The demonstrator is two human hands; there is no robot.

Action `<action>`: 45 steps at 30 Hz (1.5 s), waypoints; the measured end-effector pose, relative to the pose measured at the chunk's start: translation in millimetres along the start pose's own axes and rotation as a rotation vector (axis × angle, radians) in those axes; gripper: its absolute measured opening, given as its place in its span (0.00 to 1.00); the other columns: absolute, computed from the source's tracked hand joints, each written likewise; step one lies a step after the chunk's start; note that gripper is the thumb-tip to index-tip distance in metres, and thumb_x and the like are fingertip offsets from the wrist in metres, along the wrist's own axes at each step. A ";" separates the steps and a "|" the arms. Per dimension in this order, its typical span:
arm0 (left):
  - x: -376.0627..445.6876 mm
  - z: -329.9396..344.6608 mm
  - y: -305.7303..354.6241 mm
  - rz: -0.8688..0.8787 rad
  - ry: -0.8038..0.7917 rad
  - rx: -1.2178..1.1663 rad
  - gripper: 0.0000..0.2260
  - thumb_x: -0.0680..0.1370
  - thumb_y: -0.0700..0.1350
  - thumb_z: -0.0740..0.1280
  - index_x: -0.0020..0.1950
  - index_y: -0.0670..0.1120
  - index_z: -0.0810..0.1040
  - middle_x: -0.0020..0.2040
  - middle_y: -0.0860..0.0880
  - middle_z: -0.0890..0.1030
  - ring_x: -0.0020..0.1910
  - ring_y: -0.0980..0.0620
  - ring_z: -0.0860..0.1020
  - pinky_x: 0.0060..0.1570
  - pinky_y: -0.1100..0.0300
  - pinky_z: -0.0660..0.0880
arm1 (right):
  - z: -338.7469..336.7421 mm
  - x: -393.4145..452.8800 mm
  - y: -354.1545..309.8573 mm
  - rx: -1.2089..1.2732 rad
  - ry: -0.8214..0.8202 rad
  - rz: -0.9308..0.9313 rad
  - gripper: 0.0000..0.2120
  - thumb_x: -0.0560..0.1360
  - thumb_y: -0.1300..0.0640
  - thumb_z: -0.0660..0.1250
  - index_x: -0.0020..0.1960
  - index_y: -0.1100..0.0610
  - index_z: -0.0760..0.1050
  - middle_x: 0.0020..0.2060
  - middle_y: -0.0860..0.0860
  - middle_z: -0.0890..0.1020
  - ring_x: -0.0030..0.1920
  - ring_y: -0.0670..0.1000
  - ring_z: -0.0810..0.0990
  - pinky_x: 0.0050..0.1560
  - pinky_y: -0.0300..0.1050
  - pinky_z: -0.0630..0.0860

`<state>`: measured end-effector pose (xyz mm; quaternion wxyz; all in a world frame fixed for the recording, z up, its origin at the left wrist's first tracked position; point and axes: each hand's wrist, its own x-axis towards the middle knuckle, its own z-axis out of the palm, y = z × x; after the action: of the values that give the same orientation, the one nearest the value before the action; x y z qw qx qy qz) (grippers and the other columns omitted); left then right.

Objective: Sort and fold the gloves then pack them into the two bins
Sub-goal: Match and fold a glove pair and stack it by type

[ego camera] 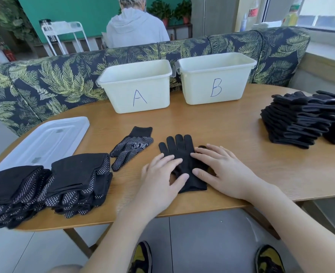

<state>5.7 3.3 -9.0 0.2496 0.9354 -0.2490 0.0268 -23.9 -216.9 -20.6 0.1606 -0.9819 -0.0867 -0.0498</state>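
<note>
Beneath both flat palms, the plain black glove (182, 154) lies pinned to the counter (231, 134); left hand (162, 174) and right hand (219, 170), fingers straight and gripping nothing, probably smooth it for folding.

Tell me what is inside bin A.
Nothing shows inside bin A: only bare upper inner walls are visible. Its near wall hides the bottom, so flat gloves lying there cannot be ruled out.

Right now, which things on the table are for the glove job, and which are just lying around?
For the job: plain glove under both hands, left hand and right hand; dotted glove; folded piles; unfolded stack; bin A; bin B.

Just lying about: clear lid; sofa; white cart.
</note>
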 end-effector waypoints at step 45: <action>16.8 -14.4 -28.5 -0.415 0.555 -0.599 0.11 0.80 0.44 0.68 0.59 0.56 0.81 0.53 0.60 0.81 0.50 0.66 0.77 0.48 0.73 0.71 | 0.6 189.9 -74.0 0.524 0.131 0.115 0.04 0.81 0.57 0.67 0.50 0.53 0.80 0.49 0.47 0.83 0.49 0.46 0.79 0.45 0.40 0.71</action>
<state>35.1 24.0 -6.4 0.5664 0.8096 0.0233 0.1526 148.4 -118.4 25.4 0.4169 -0.9049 -0.0304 -0.0801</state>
